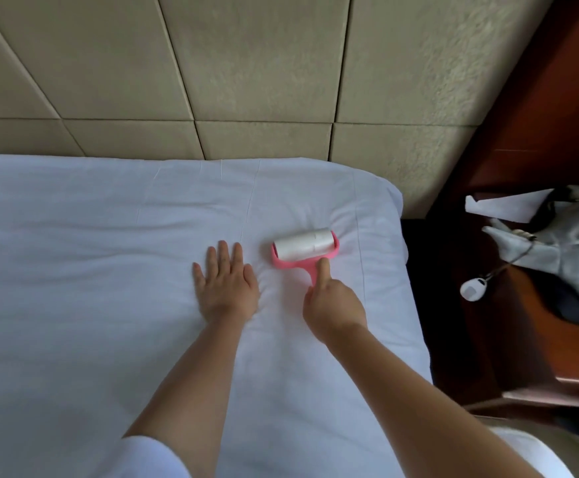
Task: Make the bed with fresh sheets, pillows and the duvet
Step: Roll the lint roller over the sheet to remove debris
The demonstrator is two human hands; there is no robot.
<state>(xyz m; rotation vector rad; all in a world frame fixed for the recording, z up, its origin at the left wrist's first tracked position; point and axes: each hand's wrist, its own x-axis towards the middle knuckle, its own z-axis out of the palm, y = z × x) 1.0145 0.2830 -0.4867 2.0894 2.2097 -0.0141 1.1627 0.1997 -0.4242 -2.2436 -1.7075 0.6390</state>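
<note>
Head view. Handle of pink lint roller [304, 250] mostly hidden inside right hand [332, 307], fingers curled round it, thumb along the stem; roll resting on white sheet [108, 236]. Left hand [225, 284] just left of roller, flat, fingers spread, pressing sheet.

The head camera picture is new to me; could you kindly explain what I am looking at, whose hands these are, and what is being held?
There is no machine here: a person wears a wide-angle camera on the head, looking forward and down at their own bare hands. They lean over a bed covered with a white sheet, near its padded beige headboard. The left hand lies flat, fingers straight, pressing the sheet. The right hand has its grip on the handle of a pink lint roller, whose white roll rests on the sheet. To the right stands a dark wooden nightstand with grey fabric on it.
</note>
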